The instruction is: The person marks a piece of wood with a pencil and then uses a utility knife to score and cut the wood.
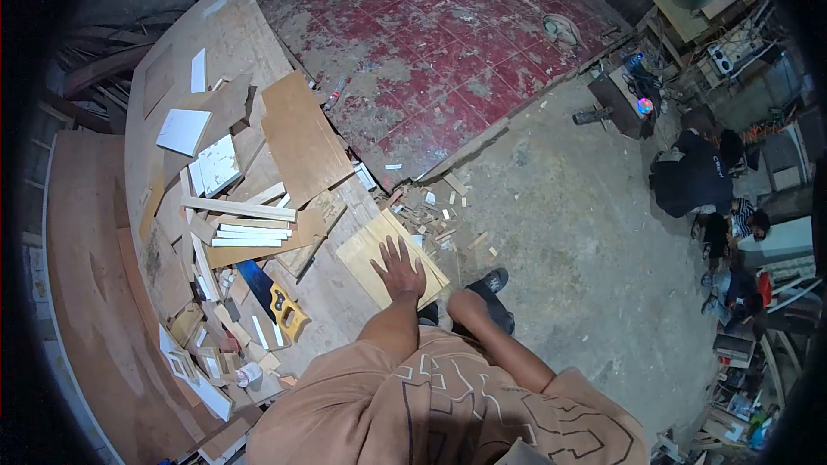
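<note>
My left hand (400, 273) lies flat with fingers spread on a pale plywood board (366, 257) at the edge of the workbench. The board's right corner sticks out past the bench edge, and a second sheet edge shows beneath it. My right hand (466, 306) is closed in a rounded fist beside the board's near right corner, above my dark shoe. Its fingers face away, so whatever it holds, if anything, is hidden. A handsaw (272, 300) with a yellow handle and dark blue blade rests on the bench to the left of my left hand.
White-edged wood strips (250, 234), a brown panel (297, 133) and small offcuts cover the bench's left part. Wood scraps (444, 215) litter the concrete floor beside a raised red tiled platform (431, 52). Several people (689, 174) sit or crouch at the far right.
</note>
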`<state>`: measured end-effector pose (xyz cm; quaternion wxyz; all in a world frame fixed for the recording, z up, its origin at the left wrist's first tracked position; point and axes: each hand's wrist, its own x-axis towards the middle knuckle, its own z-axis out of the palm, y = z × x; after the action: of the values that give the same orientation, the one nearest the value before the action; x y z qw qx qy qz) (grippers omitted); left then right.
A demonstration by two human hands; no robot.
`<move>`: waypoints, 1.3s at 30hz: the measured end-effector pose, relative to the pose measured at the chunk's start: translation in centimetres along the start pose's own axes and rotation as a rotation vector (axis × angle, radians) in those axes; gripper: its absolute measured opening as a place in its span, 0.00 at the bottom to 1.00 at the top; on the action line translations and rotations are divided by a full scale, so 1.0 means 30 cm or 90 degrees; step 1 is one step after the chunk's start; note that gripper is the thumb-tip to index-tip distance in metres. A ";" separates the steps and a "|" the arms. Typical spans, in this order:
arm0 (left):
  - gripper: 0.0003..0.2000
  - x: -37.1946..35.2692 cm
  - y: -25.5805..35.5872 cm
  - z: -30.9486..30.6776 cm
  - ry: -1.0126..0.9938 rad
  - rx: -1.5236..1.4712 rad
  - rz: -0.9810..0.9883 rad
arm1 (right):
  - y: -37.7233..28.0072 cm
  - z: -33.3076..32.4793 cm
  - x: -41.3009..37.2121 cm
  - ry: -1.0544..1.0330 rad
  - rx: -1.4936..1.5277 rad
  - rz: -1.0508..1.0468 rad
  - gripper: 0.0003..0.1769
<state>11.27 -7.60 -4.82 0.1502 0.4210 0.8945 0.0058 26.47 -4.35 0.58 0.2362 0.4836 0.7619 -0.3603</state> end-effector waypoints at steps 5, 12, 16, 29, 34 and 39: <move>0.37 0.004 0.002 0.001 -0.005 -0.001 -0.005 | -0.035 0.015 0.046 0.071 0.037 0.023 0.14; 0.37 0.003 -0.003 0.016 0.002 0.005 0.002 | -0.024 -0.225 -0.285 -0.080 -0.068 0.018 0.15; 0.36 0.007 -0.001 0.007 0.019 0.001 0.004 | -0.025 -0.021 0.009 -0.010 0.009 0.028 0.15; 0.37 0.006 0.004 0.008 0.012 0.011 0.001 | -0.024 -0.170 -0.211 -0.090 -0.032 0.033 0.14; 0.37 0.002 0.001 0.017 0.018 0.000 -0.005 | -0.005 0.065 0.075 0.005 0.043 0.027 0.14; 0.37 0.006 -0.002 0.020 0.021 0.013 -0.003 | 0.052 0.018 -0.073 -0.012 0.006 -0.005 0.13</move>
<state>11.27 -7.59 -5.43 0.1314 0.4202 0.8979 0.0031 28.83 -5.58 1.29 0.2401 0.4785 0.7596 -0.3693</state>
